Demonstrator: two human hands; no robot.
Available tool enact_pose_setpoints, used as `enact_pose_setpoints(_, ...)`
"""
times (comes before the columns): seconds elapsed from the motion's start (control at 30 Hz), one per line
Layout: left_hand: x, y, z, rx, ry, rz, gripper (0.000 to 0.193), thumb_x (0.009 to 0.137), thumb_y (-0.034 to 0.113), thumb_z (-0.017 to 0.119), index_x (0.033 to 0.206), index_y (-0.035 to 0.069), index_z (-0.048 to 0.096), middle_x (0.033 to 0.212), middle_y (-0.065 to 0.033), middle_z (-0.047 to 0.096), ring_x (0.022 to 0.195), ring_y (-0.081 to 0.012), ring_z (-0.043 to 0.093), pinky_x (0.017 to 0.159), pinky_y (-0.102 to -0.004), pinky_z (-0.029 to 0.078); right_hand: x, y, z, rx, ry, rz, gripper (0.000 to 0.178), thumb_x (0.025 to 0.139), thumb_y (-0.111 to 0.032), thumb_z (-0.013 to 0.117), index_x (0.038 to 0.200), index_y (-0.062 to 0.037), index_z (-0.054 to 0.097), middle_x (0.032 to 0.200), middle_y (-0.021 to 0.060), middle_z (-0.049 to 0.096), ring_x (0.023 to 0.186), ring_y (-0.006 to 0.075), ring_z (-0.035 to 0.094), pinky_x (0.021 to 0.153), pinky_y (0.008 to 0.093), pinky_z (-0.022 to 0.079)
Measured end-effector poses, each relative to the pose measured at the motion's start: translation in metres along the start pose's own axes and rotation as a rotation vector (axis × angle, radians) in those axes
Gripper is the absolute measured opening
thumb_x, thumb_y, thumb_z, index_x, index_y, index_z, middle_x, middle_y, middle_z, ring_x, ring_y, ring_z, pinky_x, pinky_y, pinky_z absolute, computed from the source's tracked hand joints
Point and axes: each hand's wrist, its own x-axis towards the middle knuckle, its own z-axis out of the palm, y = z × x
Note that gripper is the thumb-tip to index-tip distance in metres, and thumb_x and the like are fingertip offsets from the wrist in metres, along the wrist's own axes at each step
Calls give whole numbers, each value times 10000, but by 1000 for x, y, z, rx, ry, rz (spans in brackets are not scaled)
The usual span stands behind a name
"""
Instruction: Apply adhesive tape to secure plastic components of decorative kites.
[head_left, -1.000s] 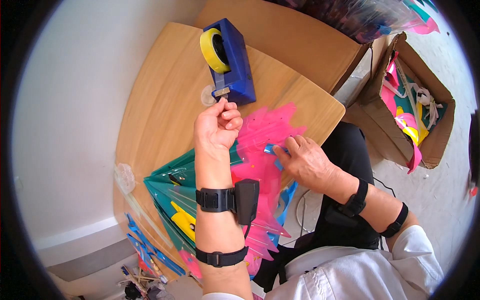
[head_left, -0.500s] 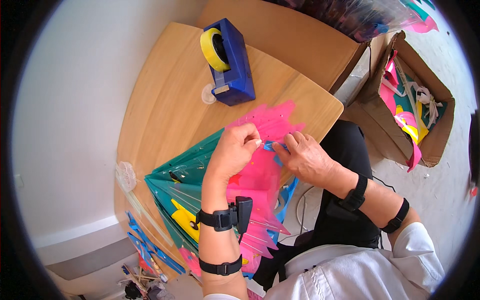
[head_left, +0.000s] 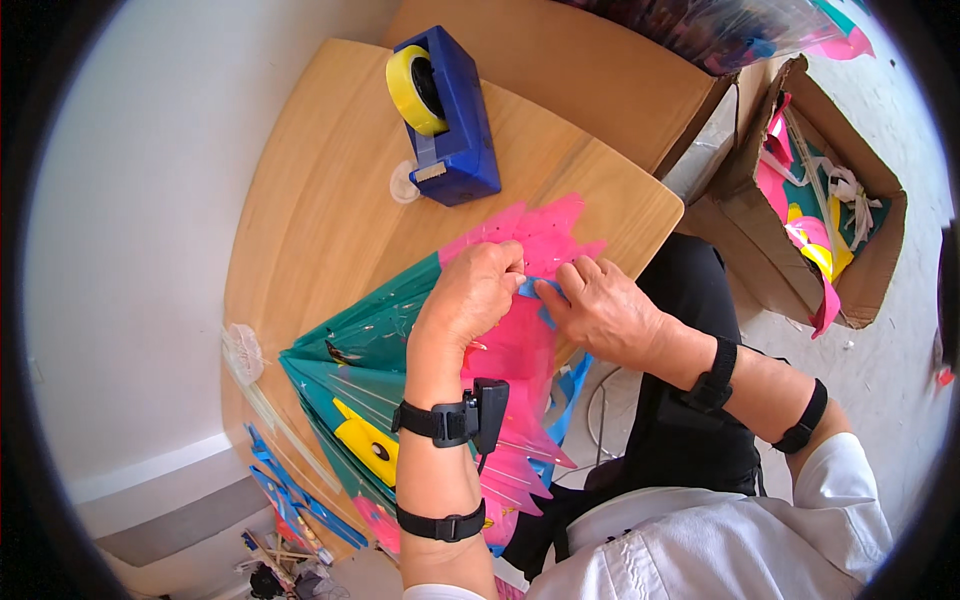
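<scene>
A folded sheet of thin, glossy material, green (head_left: pixel 385 300) toward the left and pink (head_left: pixel 510 350) with a jagged edge toward the right, lies on the wooden table under both hands. A short blue strip (head_left: pixel 528 288) stretches between my fingers above the pink part. My left hand (head_left: pixel 472 292) pinches its left end, thumb against curled fingers. At the other end, my right hand (head_left: pixel 603 308) grips it with thumb and bent fingers. The fingertips partly cover the strip. A yellow patch with a black spot (head_left: pixel 368 448) shows on the green part, left of my left forearm.
A blue tape dispenser (head_left: pixel 468 150) with a yellow roll stands at the table's (head_left: pixel 330 180) far side. Thin pale rods (head_left: pixel 290 420) and blue strips (head_left: pixel 300 490) lie at the left edge. An open carton (head_left: pixel 745 240) of pink, green and yellow pieces sits right; a large cardboard box (head_left: pixel 560 70) stands behind.
My left fingers have come to the blue strip; before, they were pinched a little apart from it. My right hand keeps its hold. The view has shifted slightly.
</scene>
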Motion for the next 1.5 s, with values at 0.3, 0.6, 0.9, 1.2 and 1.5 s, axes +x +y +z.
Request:
enact_pose_setpoints(0.3, 2, 1, 2, 8, -46, -17, 94, 793, 52, 640, 808, -6, 569, 685, -181, 569, 649, -287, 565, 611, -381, 449, 1, -1, 1, -25, -13, 5, 222, 807, -166, 624, 931, 15, 658, 762, 50, 506, 751, 195, 544, 586, 313, 437)
enact_pose_setpoints(0.6, 3, 3, 18, 329, 81, 64, 164, 762, 74, 686, 854, 8, 568, 766, -226, 612, 764, -429, 594, 636, -481, 462, 0, 0, 1, -13, -3, 0, 230, 773, -167, 641, 921, 10, 656, 762, 49, 499, 759, 193, 544, 604, 309, 445)
enact_pose_setpoints(0.9, -12, -14, 4, 148, 267, -160, 360, 672, 164, 813, 831, 0, 535, 750, -193, 624, 730, -351, 618, 617, -419, 487, -4, 6, 4, 90, 67, -15, 261, 741, -154, 631, 943, 11, 639, 795, 67, 494, 788, 209, 551, 646, 319, 465)
enact_pose_setpoints(1.2, -41, -26, -7, -220, 414, 13, 214, 787, 67, 708, 975, 13, 620, 830, -89, 604, 772, -210, 575, 736, -287, 461, -21, 12, -3, 390, 247, -118, 392, 683, -122, 647, 1057, -3, 623, 831, 101, 488, 763, 261, 563, 655, 352, 494)
enact_pose_setpoints(1.5, -80, 8, -15, -198, 98, -26, 189, 748, 39, 692, 927, -11, 656, 822, -94, 570, 820, -219, 581, 769, -324, 468, -25, -9, -20, 1053, 262, 142, 232, 730, 19, 631, 962, 20, 639, 867, 129, 615, 810, 288, 633, 704, 327, 501)
